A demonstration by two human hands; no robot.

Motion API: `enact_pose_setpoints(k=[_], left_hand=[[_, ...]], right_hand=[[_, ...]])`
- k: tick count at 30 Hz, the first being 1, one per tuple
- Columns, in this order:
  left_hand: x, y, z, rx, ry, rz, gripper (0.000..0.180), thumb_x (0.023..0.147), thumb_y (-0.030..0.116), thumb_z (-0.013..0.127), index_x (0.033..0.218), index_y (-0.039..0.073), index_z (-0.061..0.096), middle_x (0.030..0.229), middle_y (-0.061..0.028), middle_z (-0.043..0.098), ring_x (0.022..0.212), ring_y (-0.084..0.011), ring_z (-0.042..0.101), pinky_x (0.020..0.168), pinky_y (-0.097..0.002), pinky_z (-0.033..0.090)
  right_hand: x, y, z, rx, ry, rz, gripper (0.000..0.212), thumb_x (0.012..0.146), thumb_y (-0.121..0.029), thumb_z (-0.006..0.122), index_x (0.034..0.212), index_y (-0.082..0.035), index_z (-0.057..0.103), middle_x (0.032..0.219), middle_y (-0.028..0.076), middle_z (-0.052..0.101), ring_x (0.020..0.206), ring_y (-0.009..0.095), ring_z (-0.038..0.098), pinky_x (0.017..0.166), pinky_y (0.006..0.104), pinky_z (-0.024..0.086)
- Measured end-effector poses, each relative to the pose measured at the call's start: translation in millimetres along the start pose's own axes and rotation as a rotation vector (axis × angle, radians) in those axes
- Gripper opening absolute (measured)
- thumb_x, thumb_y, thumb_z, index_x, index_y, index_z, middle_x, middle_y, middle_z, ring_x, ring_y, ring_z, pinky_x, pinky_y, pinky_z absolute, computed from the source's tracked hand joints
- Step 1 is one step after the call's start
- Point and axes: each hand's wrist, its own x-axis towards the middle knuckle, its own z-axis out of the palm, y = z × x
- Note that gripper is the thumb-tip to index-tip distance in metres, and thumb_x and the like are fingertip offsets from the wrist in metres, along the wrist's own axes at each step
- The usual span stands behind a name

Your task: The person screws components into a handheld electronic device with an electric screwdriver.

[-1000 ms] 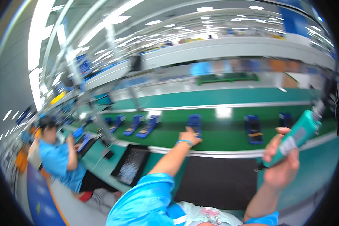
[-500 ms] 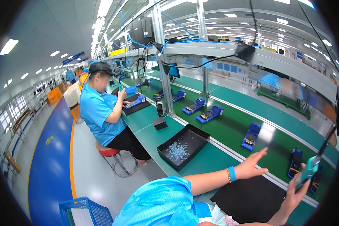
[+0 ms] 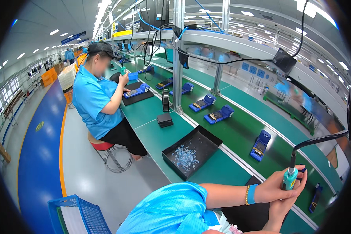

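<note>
Whereas the bare left hand stretched open half a second ago, it now meets the bare right hand around the teal cylindrical power screwdriver, near the dark-green conveyor belt; fingers curled, cannot tell which grips; both occupied.

Worn on my head, the wide fisheye camera looks down and leftward along the long, flat, green workbench; my bare left hand and bare right hand sit near, lower right, the blue-shirted, black-capped co-worker farther off.
</note>
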Motion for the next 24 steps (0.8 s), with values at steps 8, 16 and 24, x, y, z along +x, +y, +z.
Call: enact_pose_setpoints(k=[8, 16, 24], left_hand=[[10, 8, -29, -0.001, 0.066, -0.066, 0.065, 0.093, 0.023, 0.068, 0.146, 0.001, 0.038, 0.124, -0.0072, 0.060, 0.110, -0.0140, 0.056, 0.098, -0.0323, 0.045], [8, 25, -50, 0.011, 0.159, 0.017, 0.065, 0.095, 0.014, 0.064, 0.150, 0.004, 0.031, 0.143, -0.0115, 0.051, 0.133, -0.0178, 0.046, 0.106, -0.0344, 0.039], [-5, 39, -53, -0.038, 0.176, -0.029, 0.068, 0.095, 0.009, 0.064, 0.152, 0.006, 0.029, 0.147, -0.0087, 0.047, 0.138, -0.0177, 0.041, 0.112, -0.0350, 0.030]], right_hand=[[16, 6, 37, 0.087, 0.118, 0.011, 0.089, 0.086, -0.011, 0.065, 0.154, -0.003, 0.008, 0.135, 0.016, 0.044, 0.124, 0.028, 0.048, 0.105, 0.0418, 0.037], [10, 17, 10, -0.034, 0.213, -0.008, 0.077, 0.079, 0.000, 0.058, 0.149, -0.001, 0.026, 0.129, 0.015, 0.045, 0.122, 0.029, 0.046, 0.108, 0.0423, 0.031], [-50, 6, 17, -0.299, -0.509, 0.237, 0.051, 0.072, 0.000, 0.069, 0.120, 0.003, 0.053, 0.121, 0.022, 0.051, 0.113, 0.042, 0.052, 0.101, 0.0446, 0.041]])
